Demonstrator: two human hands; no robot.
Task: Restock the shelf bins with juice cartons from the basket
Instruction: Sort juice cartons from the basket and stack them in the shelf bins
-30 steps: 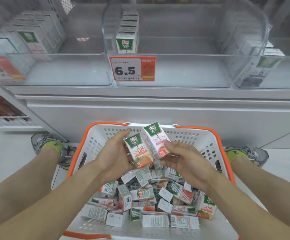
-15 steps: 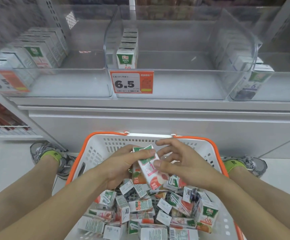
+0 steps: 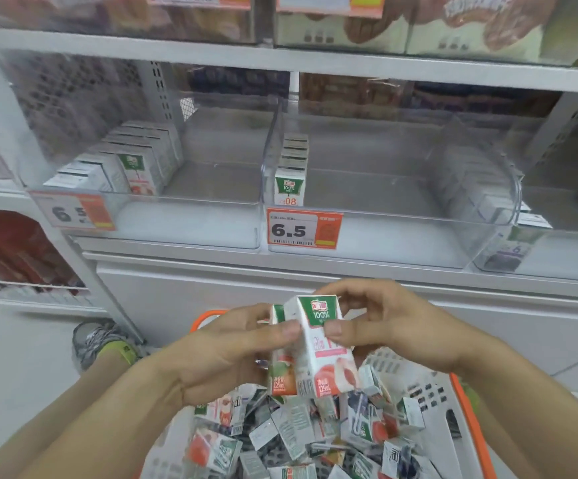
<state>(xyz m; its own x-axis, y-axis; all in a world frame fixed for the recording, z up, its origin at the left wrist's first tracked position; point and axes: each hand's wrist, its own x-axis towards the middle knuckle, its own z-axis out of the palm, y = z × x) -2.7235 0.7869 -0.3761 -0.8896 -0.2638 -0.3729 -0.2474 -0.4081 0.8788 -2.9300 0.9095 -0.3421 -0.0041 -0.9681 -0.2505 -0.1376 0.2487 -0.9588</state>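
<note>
Two small juice cartons stand upright side by side above the basket: a peach carton (image 3: 322, 354) in front and an orange carton (image 3: 280, 371) behind it. My left hand (image 3: 225, 354) grips them from the left, thumb on the peach carton's face. My right hand (image 3: 394, 323) pinches the peach carton's right edge near its top. The white basket with an orange rim (image 3: 467, 420) below holds several loose cartons (image 3: 291, 433). The middle clear shelf bin (image 3: 384, 236) holds one row of cartons (image 3: 291, 174) at its left wall.
The left bin (image 3: 191, 223) holds several rows of cartons (image 3: 132, 160). A right bin (image 3: 508, 250) holds other cartons. Price tags reading 6.5 (image 3: 303, 228) hang on the bin fronts. A shelf above carries boxed goods. My shoe (image 3: 97, 340) is on the floor at left.
My head has tilted up, so the shelf fills more of the view. Both hands have lifted the two cartons higher above the basket and turned them upright.
</note>
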